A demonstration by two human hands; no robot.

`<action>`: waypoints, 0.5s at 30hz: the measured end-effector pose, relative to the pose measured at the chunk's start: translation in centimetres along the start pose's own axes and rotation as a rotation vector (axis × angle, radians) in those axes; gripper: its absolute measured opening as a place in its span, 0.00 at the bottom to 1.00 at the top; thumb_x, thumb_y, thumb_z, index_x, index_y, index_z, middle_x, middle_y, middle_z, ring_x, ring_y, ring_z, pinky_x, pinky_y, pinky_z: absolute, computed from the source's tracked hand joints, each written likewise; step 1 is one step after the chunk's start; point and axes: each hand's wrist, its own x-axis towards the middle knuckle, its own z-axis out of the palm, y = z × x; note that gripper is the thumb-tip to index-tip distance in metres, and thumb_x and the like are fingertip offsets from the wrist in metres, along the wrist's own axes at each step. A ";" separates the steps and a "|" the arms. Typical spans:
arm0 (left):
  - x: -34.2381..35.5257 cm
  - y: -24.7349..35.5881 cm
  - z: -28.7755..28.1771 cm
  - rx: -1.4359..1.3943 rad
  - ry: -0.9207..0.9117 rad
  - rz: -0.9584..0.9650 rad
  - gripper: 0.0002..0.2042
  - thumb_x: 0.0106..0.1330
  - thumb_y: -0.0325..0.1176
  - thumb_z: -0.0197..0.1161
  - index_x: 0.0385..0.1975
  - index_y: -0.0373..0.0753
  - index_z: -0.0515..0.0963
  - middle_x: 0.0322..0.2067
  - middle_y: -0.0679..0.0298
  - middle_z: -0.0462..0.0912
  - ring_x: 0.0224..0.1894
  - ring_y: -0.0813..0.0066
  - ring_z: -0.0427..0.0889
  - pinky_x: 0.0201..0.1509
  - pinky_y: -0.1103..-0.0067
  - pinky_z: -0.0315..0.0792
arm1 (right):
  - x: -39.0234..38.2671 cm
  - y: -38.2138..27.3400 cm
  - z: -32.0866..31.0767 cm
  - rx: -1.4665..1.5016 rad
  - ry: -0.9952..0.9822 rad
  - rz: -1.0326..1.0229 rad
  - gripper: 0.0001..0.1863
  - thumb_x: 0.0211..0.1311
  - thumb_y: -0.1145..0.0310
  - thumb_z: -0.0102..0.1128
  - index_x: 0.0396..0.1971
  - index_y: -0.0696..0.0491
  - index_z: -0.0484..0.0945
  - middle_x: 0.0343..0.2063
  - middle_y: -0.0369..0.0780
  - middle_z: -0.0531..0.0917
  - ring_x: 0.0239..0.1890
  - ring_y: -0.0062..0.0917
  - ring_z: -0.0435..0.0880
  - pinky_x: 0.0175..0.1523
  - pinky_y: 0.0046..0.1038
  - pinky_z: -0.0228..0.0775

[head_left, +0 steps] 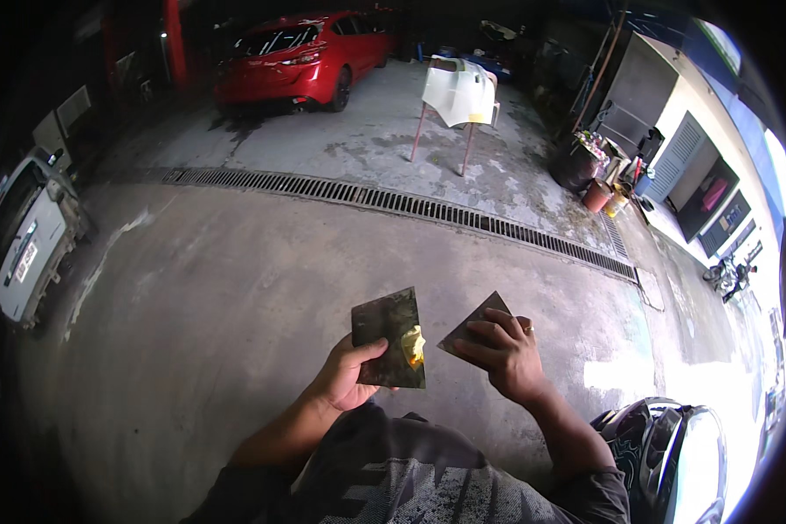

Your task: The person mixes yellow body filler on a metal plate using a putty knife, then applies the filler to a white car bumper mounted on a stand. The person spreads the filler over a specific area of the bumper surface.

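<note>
In my left hand [348,375] is a dark, flat rectangular plate [382,319], its thumb pressed on the top face and the other fingers underneath. A lump of yellow putty [412,348] sits near the plate's right edge, with a touch of orange at its lower end. My right hand [505,349] grips a thin, dark, flat spreader [476,325], fingers laid across its face and one corner pointing up. The spreader's left tip is close to the putty but apart from it. A ring shows on a right finger.
A long metal drain grate [393,203] crosses the concrete floor ahead. Beyond it, a pale car panel [458,92] rests on a red-legged stand, and a red car [301,61] is parked. Bins and buckets [596,194] stand right; a white vehicle part [31,244] is left.
</note>
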 end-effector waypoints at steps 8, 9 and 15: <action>15.7 8.6 0.1 0.468 -0.110 -0.144 0.19 0.76 0.27 0.60 0.64 0.30 0.72 0.56 0.56 0.84 0.59 0.68 0.84 0.62 0.70 0.80 | 10.3 5.1 -2.6 0.012 -0.113 -0.097 0.27 0.60 0.70 0.63 0.59 0.30 0.84 0.59 0.32 0.81 0.71 0.39 0.73 0.63 0.49 0.68; 17.3 9.0 0.3 0.497 -0.140 -0.111 0.20 0.75 0.24 0.59 0.65 0.30 0.71 0.55 0.54 0.84 0.55 0.67 0.86 0.60 0.66 0.84 | 10.1 5.9 -1.8 -0.028 -0.140 -0.114 0.27 0.58 0.68 0.66 0.59 0.30 0.84 0.62 0.33 0.79 0.70 0.39 0.73 0.62 0.44 0.70; 24.8 11.3 -1.6 0.620 -0.065 -0.125 0.18 0.76 0.24 0.57 0.64 0.29 0.72 0.56 0.54 0.84 0.57 0.69 0.84 0.63 0.69 0.78 | 15.9 13.0 0.4 0.001 -0.106 -0.079 0.29 0.60 0.62 0.64 0.63 0.27 0.82 0.63 0.29 0.78 0.71 0.36 0.71 0.60 0.47 0.71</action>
